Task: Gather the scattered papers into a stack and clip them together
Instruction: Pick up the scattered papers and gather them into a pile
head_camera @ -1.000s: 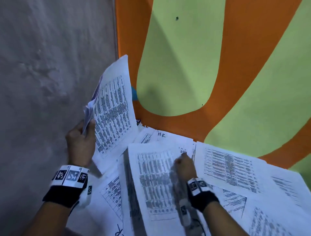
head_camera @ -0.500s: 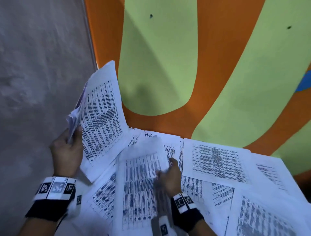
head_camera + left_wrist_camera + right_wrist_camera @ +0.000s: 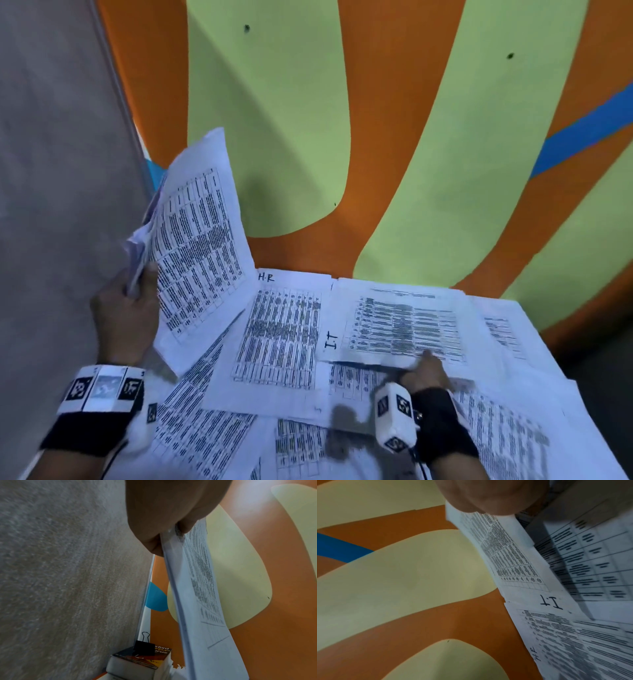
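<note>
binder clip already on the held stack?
No, the binder clip sits on a book, apart from the stack the left hand grips.

left hand raised at the near left, fingers and thumb curled in a pinching grip. right hand reaches low and forward at the near right, its fingers blurred.

1. Two hands: the left hand and the right hand.
2. One held bundle of papers (its sheet count cannot be told edge-on).
3. Roughly seven or eight loose sheets on the table, overlapping and partly hidden.
4. One black binder clip.
5. At least two stacked books.
</note>
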A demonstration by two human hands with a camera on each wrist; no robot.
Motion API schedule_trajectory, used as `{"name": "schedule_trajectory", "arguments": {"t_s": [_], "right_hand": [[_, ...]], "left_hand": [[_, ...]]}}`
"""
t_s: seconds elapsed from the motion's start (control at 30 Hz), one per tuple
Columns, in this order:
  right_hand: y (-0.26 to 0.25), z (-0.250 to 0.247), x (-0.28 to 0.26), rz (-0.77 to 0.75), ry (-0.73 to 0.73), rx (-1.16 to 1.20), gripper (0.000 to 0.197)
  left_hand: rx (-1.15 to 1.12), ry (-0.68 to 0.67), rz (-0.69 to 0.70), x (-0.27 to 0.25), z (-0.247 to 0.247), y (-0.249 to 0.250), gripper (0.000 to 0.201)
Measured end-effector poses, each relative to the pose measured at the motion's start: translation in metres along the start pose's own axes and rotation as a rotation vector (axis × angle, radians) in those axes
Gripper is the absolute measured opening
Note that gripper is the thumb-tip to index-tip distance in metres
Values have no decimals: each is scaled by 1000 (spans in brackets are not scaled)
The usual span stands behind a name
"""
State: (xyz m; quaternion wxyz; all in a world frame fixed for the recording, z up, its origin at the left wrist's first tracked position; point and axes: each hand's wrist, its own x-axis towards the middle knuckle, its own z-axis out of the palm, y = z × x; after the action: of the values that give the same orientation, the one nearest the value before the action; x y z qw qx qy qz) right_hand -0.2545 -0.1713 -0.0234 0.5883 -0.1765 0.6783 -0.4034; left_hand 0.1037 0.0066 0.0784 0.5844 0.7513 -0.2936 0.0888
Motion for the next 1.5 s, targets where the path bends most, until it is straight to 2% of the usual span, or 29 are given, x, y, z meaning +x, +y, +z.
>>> {"name": "schedule_trajectory", "arguments": {"t_s": [0.03,0.07,0.13,0.2,0.23,0.3,0.33,0.43,0.53,0.57,0.63,0.7,0.8,0.83,0.9,0.93,1.0,1.03,1.07,1.1,1.23,1.33,1.43,1.5], "right_hand": [[-3,1,-1,13,-3,87,60],[-2,2,11,5,-64,125,63],[-1,2,18,-94,-65,45,54],[-7,7,21,-178,84,-4,17],[-9,5,25,-290,221,-17,9],[-26,4,7,-511,399,23,14],[-35,2,-4,-603,374,18,18],[-56,-7,-34,-897,142,-144,15],[-87,-15,-75,-1070,0,-92,26],[-99,-15,-82,-1069,-44,-65,26],[-118,-12,-91,-973,-184,-18,21],[-127,-1,-93,-783,-340,-46,7],[-106,32,-70,-484,-461,-220,13],[-92,45,-62,-442,-452,-297,13],[-57,73,-38,-446,-450,-601,10],[-40,86,-27,-466,-395,-721,12],[-14,106,-10,-428,-330,-718,26],[-3,115,-3,-416,-289,-724,26],[3,123,-1,-395,-259,-752,18],[7,130,-4,-390,-244,-785,9],[16,145,-3,-454,-246,-880,19],[20,143,-2,-532,-238,-832,17],[2,128,-18,-764,-303,-743,4],[-24,111,-33,-890,-447,-669,13]], "left_hand": [[-18,1,3,-1,2,2,48],[-31,5,3,-1,3,3,47],[-35,8,8,-3,4,7,43],[-43,19,-15,-3,1,9,38],[-42,14,-20,-4,0,8,35],[-40,1,-31,-6,0,3,34],[-42,-3,-43,-7,1,0,35],[-50,-9,-51,-7,2,-3,34],[-44,-1,-31,-7,1,-6,29],[-26,-6,-20,-7,0,-6,28],[2,-6,-4,-5,-4,-6,25],[12,5,-16,-5,-9,-4,24],[43,15,-23,-5,-16,0,26],[48,18,-28,-5,-18,0,29],[59,31,-45,-4,-24,-4,36],[60,36,-57,-4,-26,-9,39],[55,43,-80,-3,-30,-18,40],[50,44,-97,-3,-33,-22,39],[44,46,-106,-3,-35,-24,37],[44,45,-109,-3,-36,-27,36],[57,21,-113,-6,-40,-22,27],[42,22,-100,-5,-43,-24,25],[53,3,-105,2,-44,-34,28],[39,-5,-103,8,-43,-36,30]]}}
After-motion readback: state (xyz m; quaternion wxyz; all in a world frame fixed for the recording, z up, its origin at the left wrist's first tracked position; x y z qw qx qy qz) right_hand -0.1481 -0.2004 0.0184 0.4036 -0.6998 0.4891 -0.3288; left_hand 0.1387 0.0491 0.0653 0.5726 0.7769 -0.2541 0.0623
